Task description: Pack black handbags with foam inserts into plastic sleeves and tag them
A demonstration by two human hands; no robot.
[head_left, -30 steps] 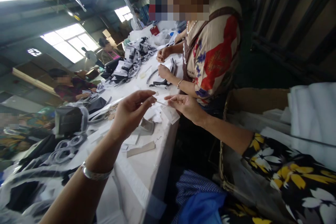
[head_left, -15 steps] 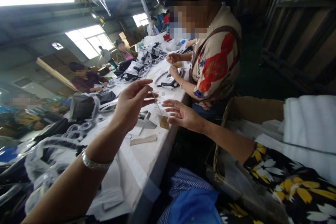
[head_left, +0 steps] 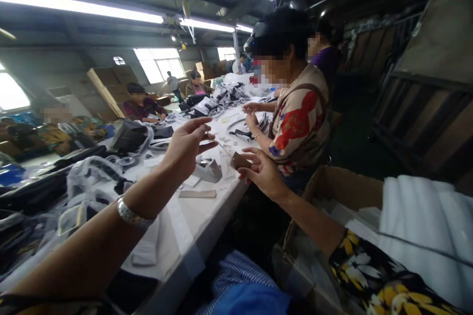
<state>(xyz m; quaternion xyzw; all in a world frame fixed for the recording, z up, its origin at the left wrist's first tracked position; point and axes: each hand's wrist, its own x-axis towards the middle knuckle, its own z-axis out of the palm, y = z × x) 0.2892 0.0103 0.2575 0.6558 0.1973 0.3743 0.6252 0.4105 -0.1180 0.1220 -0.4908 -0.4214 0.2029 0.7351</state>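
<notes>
My left hand [head_left: 189, 145], with a silver bracelet at the wrist, is raised over the table with its thumb and forefinger pinched together. A thin pale string [head_left: 222, 149] runs from those fingertips toward a small brown card [head_left: 241, 161]. My right hand [head_left: 263, 170] grips the card between thumb and fingers beside the table edge. Below and between the hands, a grey tape dispenser [head_left: 209, 171] rests on the white table [head_left: 201, 229]. Nearer to me lies a flat beige strip [head_left: 197, 194].
Wrapped bags and straps [head_left: 92, 177] are heaped along the left. A co-worker [head_left: 301, 118] in a flowered top works beyond my right hand. A cardboard box [head_left: 332, 184] with white foam rolls [head_left: 417, 216] stands at the right. Blue cloth [head_left: 251, 298] covers my lap.
My right hand has closed on the brown card, which was hanging on its string by the fingers, and lifted it slightly. The left hand keeps its pinch. The camera view has tilted and turned.
</notes>
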